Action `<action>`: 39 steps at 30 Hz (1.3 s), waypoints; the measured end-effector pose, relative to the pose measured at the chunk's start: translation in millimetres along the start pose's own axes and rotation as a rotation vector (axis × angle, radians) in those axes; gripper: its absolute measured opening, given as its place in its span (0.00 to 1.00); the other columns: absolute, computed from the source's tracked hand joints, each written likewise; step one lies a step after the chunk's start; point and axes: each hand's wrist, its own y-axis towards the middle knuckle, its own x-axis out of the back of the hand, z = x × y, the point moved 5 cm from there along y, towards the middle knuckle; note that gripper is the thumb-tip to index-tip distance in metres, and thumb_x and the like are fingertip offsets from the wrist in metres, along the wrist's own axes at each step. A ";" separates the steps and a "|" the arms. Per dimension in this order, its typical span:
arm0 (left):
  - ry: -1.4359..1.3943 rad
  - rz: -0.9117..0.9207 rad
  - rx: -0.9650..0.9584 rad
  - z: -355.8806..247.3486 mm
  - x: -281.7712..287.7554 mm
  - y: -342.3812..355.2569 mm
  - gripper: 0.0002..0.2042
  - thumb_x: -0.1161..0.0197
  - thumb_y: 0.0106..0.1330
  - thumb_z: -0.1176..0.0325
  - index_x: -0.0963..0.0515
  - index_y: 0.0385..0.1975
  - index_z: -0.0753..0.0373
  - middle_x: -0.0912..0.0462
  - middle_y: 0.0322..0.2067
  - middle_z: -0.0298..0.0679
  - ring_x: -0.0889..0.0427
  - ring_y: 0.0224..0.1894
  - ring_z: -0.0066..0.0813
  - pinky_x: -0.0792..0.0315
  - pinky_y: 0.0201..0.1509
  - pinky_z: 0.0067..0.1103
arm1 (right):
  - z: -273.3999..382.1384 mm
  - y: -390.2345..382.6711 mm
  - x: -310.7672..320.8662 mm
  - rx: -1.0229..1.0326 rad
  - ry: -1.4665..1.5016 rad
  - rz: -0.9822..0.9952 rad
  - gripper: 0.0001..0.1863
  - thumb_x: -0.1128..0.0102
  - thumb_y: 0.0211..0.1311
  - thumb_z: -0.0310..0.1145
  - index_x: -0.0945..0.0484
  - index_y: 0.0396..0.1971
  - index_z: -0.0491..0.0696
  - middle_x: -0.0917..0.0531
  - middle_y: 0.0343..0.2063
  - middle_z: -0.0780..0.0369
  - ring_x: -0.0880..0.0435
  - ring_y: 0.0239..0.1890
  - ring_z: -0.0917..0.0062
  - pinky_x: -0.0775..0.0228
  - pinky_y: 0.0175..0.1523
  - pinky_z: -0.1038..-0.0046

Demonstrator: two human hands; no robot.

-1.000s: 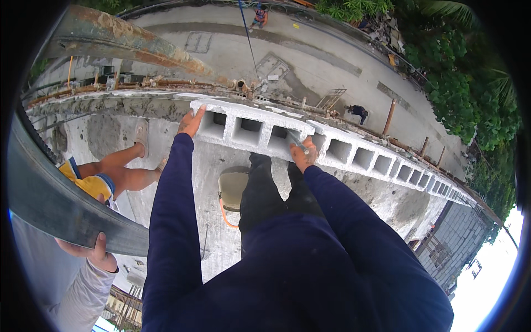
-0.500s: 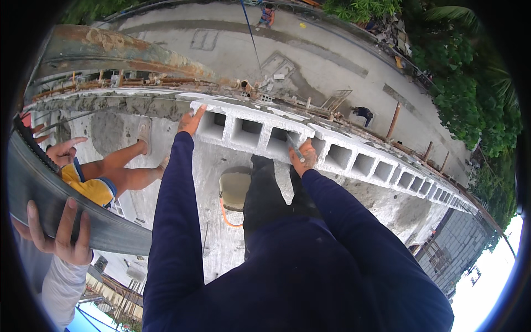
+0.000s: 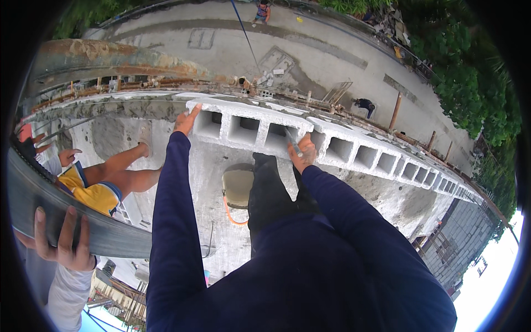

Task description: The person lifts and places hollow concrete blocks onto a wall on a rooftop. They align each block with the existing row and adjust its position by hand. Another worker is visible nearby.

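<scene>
A pale grey hollow concrete block point(image 3: 225, 129) sits at the near end of a row of similar blocks, its square cells facing me. My left hand point(image 3: 187, 120) is closed around its left end, fingers over the upper edge. At its right end, my right hand point(image 3: 303, 154) is closed on a slim tool point(image 3: 294, 143) with a thin metal shank, held across the block's face; its working end is hard to make out. The right fingers also touch the block's end. Beyond that, the row of laid blocks point(image 3: 365, 157) runs off to the right.
Wet mortar point(image 3: 149, 112) lines the wall top at left. Below are a mortar bucket point(image 3: 238, 187) and an orange hose point(image 3: 227, 213). A co-worker's hand point(image 3: 66, 243) grips a dark curved rim point(image 3: 105, 235) at left; yellow shorts point(image 3: 91, 188) show behind. Beyond the wall lies a street point(image 3: 232, 41) far below.
The view has shifted slightly. Both my hands stay on the block, which has hardly moved against the row. At left, the pointing hand near the yellow shorts has lowered and curled.
</scene>
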 end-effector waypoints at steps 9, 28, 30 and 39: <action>0.201 0.058 -0.363 7.3 -6.7 -18.1 0.37 0.32 0.47 0.55 0.35 0.56 0.69 0.28 0.51 0.56 0.30 0.56 0.49 0.36 0.59 0.31 | 0.0 -8.7 0.2 -0.089 0.072 -0.042 0.31 0.32 0.46 0.41 0.34 0.46 0.40 0.18 0.28 0.50 0.18 0.35 0.55 0.28 0.41 0.60; 0.276 -0.239 -0.361 -74.4 98.8 -187.5 0.24 0.39 0.46 0.65 0.27 0.45 0.67 0.21 0.40 0.55 0.23 0.45 0.52 0.31 0.50 0.33 | 84.0 -91.7 159.6 0.011 0.001 -0.127 0.31 0.38 0.37 0.37 0.28 0.44 0.34 0.20 0.26 0.45 0.18 0.33 0.53 0.26 0.42 0.62; 0.205 -0.213 -0.394 -84.2 110.6 -219.3 0.22 0.39 0.47 0.66 0.26 0.44 0.67 0.21 0.39 0.54 0.22 0.43 0.50 0.30 0.49 0.32 | 94.4 -109.2 185.7 0.031 0.035 -0.111 0.32 0.38 0.37 0.37 0.28 0.45 0.33 0.20 0.25 0.45 0.18 0.32 0.53 0.26 0.41 0.62; 0.031 -0.221 -0.442 -110.3 131.7 -305.9 0.19 0.38 0.48 0.69 0.25 0.42 0.65 0.19 0.36 0.48 0.20 0.40 0.43 0.30 0.46 0.29 | 114.1 -181.9 266.7 0.088 0.112 -0.243 0.33 0.40 0.39 0.35 0.30 0.47 0.30 0.21 0.18 0.49 0.18 0.26 0.57 0.27 0.37 0.65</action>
